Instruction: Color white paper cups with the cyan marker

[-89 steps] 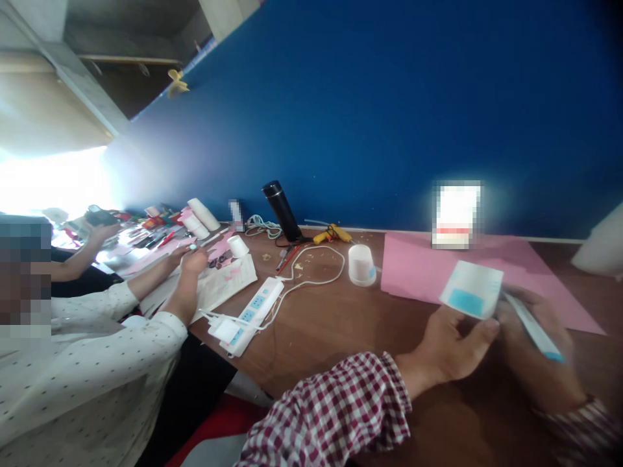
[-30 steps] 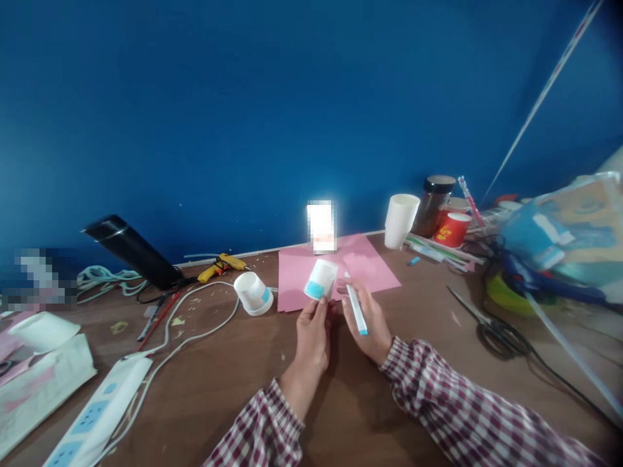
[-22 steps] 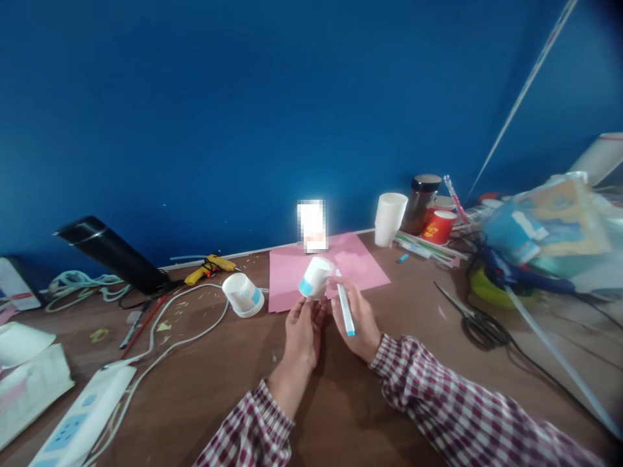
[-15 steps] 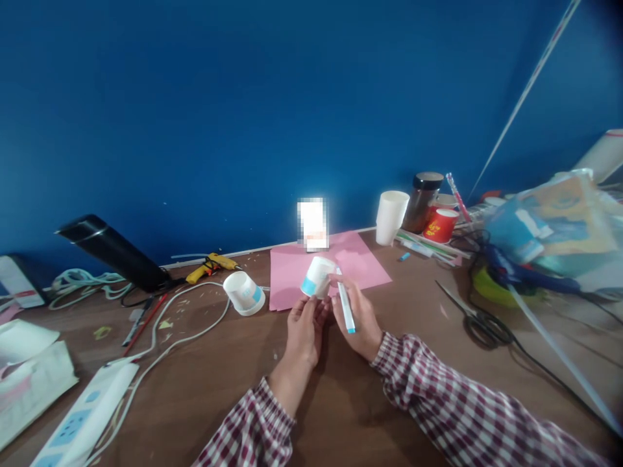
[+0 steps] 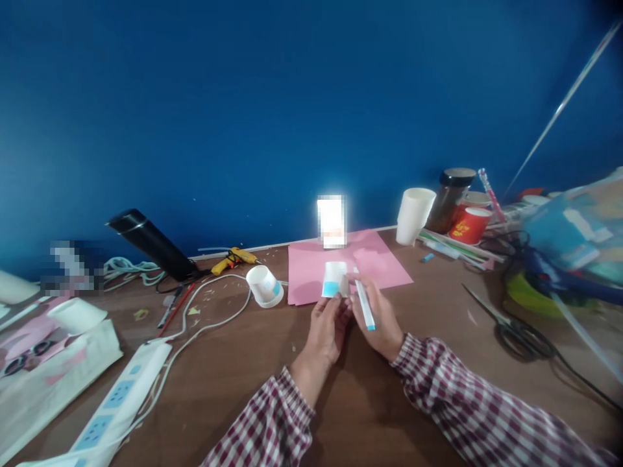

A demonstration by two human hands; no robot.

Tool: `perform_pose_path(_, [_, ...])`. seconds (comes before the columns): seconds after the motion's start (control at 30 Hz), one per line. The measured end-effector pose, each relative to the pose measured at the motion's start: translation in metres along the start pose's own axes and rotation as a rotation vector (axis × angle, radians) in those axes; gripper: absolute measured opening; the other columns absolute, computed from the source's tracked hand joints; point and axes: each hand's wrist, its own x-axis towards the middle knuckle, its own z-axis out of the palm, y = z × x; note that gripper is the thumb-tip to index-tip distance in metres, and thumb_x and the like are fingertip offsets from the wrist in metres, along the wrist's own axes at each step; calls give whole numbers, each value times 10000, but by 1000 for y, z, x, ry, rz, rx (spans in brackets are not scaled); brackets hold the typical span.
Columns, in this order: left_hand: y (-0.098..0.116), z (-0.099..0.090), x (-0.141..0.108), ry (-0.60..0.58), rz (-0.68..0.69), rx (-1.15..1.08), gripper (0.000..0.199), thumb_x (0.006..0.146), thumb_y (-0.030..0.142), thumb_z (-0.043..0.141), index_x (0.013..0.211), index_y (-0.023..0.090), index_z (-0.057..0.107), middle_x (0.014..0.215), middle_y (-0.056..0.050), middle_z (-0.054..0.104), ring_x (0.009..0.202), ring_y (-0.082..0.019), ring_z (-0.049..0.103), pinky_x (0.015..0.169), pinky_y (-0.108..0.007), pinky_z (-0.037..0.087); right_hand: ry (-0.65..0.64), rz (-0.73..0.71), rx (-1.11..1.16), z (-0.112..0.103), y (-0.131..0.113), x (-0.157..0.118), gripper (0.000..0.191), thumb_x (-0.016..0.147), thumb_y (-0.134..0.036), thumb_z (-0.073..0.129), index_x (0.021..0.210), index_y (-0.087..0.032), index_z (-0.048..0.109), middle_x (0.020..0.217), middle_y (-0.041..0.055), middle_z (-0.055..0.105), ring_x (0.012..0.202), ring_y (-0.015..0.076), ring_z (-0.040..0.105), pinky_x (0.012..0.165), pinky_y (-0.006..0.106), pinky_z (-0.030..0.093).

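Observation:
A white paper cup [image 5: 335, 275] with a light blue patch is upside down between my hands, over the front of the pink paper [image 5: 304, 279]. My left hand [image 5: 328, 331] grips its lower rim with the fingertips. My right hand [image 5: 382, 318] holds a white marker [image 5: 365, 305] with a blue end, and its fingertips are at the cup's right side. A second white cup [image 5: 264, 287] with a blue patch stands upside down, tilted in view, to the left of the paper.
A glue gun [image 5: 233, 261], black bottle [image 5: 153, 245] and power strip [image 5: 117, 402] lie left. Stacked white cups [image 5: 415, 216], a dark jar [image 5: 450, 201], a red cup [image 5: 470, 226] and scissors [image 5: 518, 337] are right. A bright pixelated object [image 5: 332, 222] stands behind the paper.
The view has turned left, so the table's things appear farther right. The held cup has turned, and its blue patch now faces me more. Both hands keep their holds.

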Motion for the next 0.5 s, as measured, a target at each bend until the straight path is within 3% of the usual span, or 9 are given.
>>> perform_pose_path(0.27, [1,3,-3,-10,0,23,166,673,208,754,774,124,653,693,-20,650,677,-107,619,722,-240,487,7,22,-6,-1,-2,0,332,918,-245,431,1247,-203,447,1137,107,617,952,215,650,828,360,538])
perform_pose_path(0.5, [1,4,-2,15,32,-2,171,653,199,755,643,144,594,603,22,586,621,-83,577,692,-210,473,43,-12,31,-5,-6,2,296,933,-263,427,1218,-193,461,1142,110,611,986,212,631,862,364,520])
